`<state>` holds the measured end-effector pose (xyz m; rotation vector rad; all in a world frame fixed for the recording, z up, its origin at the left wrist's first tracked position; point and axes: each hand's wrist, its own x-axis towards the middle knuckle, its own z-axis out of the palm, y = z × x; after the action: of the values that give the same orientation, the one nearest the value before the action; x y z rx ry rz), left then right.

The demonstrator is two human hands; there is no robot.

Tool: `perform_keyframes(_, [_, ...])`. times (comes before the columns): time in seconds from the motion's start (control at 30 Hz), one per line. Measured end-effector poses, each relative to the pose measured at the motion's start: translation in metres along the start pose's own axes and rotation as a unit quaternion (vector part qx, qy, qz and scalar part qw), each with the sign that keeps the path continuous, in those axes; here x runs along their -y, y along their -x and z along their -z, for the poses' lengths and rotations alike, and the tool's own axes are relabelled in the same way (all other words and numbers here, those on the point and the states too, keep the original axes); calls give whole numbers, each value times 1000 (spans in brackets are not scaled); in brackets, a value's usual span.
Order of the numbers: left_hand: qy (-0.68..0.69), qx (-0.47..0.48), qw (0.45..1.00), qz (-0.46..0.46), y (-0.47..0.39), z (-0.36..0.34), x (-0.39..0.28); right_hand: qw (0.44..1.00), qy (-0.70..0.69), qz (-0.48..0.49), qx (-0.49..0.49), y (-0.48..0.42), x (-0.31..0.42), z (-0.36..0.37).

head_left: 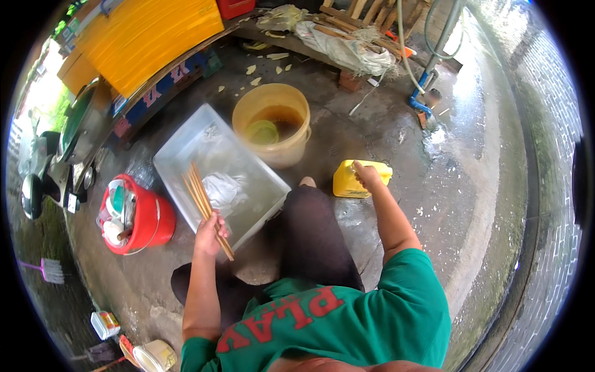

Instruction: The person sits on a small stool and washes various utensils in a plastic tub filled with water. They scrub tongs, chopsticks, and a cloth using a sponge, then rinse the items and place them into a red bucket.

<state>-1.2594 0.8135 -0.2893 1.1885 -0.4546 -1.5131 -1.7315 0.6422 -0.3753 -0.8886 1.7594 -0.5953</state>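
A bundle of several wooden chopsticks (200,193) is gripped in my left hand (210,234), above the near left edge of a translucent plastic tub (260,174). Water and a crumpled white cloth (222,189) lie in the tub. On the right, my right hand (366,176) is closed around the handle of a yellow plastic jug (345,179), low over the wet floor. Behind the tub stands a cream plastic bucket (274,151) with brownish liquid and a yellow-green bowl (262,132) inside.
A red bucket (160,218) of kitchenware stands left of the tub. Beyond are a yellow box (153,42), a low shelf with a white sack (334,42) and wood, and a blue-jointed pipe (420,93). An electric scooter (56,176) is at far left, a white tub (155,357) at lower left.
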Motion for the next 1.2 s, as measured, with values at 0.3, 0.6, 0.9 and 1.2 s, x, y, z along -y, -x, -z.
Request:
perform_keyframes(0.3, [14,29,998,44,-9,-13,25,995,-84,-15,-48,-16,-27,-25])
perform_keyframes(0.6, [68,46,997,-5,7,-24,8,990,-111,-10,-83,-13,-34,-33])
perform_keyframes(0.9, [104,28,987,-116,26,-9,-32,782,-553,104,268,93,65,-79])
perform_keyframes(1.2, [138,85,910,-382,13,-56,-87,709,49,660,243,279,196,-308])
